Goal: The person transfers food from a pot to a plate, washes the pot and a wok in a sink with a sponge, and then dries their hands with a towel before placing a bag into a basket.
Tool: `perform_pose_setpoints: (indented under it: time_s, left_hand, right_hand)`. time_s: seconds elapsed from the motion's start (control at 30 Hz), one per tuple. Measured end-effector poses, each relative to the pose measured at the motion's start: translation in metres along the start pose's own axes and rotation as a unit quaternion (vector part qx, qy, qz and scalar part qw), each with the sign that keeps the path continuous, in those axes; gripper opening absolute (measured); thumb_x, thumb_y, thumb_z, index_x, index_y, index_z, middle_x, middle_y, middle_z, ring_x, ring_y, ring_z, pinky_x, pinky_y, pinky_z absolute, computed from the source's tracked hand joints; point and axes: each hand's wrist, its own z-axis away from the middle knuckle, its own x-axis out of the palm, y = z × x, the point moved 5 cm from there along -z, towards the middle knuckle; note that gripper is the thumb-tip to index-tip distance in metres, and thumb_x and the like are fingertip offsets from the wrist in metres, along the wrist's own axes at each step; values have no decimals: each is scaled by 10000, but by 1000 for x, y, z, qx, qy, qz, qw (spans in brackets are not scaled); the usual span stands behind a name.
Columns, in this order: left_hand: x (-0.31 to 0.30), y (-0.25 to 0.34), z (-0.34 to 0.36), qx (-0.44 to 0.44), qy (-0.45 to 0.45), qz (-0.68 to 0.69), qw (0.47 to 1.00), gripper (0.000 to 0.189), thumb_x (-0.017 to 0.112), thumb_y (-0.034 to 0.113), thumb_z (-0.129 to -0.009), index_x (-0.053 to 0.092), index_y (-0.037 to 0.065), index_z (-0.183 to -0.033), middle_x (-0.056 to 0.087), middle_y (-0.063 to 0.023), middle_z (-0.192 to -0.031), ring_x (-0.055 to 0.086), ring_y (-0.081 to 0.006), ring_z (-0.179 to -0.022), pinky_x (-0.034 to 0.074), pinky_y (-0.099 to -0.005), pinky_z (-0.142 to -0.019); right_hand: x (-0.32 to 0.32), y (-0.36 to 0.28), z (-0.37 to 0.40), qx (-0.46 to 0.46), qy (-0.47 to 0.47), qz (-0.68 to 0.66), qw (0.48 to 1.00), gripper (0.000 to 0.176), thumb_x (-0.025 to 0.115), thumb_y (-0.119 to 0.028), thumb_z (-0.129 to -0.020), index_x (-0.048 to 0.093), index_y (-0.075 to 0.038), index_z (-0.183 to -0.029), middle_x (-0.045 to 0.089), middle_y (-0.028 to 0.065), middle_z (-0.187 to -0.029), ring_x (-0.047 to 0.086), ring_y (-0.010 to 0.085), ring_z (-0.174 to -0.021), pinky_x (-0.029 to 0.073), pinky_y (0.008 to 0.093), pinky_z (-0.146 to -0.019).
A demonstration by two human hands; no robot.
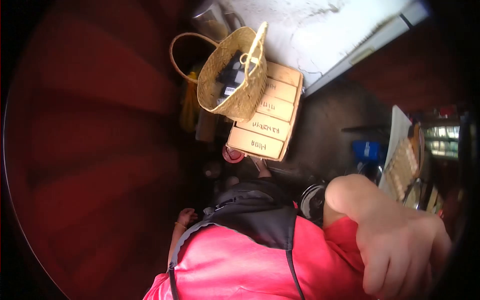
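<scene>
Just right of the pink shirt [235,265], right hand [400,245] is curling fingers downward, hold unclear; left hand [186,217] is hanging opposite, grip unreadable.

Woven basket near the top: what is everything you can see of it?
The woven basket looks like pale straw or palm leaf, tightly plaited, with a rounded body. One looped handle arcs out to the picture's left; a paler second handle lies along the rim. In this view it sits tipped, mouth towards the upper right. Dark objects lie inside, one bearing a white label. It overlaps a stack of handwritten cardboard boxes, seemingly resting against them.
</scene>
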Motion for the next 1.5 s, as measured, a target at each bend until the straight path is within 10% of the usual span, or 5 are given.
perform_pose_setpoints:
  time_s: [0.37,0.57,0.87,1.17,1.5]
  left_hand:
    - [-122,-51,-70,360,90,-452,811,250,511,264,-811,599,31,-806,611,-119,-775,598,-177,-617,451,-329,-508]
    - [-55,-2,-62,118,36,-391,912,247,510,262,-808,600,32,-790,612,-123,-781,599,-183,-628,452,-331,-516]
    - [107,97,-78,118,-64,-453,881,245,508,258,-803,601,34,-767,612,-128,-789,601,-193,-643,452,-334,-529]
    - [249,120,-71,155,-139,-557,804,244,506,254,-798,602,37,-744,613,-134,-797,603,-203,-658,453,-338,-542]
    - [290,114,-61,153,-144,-618,758,245,504,250,-792,604,39,-718,614,-140,-806,605,-213,-675,453,-341,-557]
  right_hand:
    - [185,140,62,61,-183,285,939,163,412,-144,-848,542,-79,-774,516,29,-666,503,167,-554,371,281,-459]
    - [151,171,140,127,81,401,904,150,515,-149,-825,497,-19,-750,510,57,-727,515,172,-639,423,275,-561]
    - [97,250,588,282,720,585,245,241,551,-260,-781,559,-23,-827,606,159,-760,595,297,-701,474,398,-602]
    - [389,432,815,425,904,8,41,161,568,-131,-670,663,-39,-762,642,140,-779,635,269,-670,503,354,-582]
    - [329,401,816,334,915,180,138,259,535,-252,-755,642,-18,-725,618,100,-625,608,210,-545,490,351,-530]
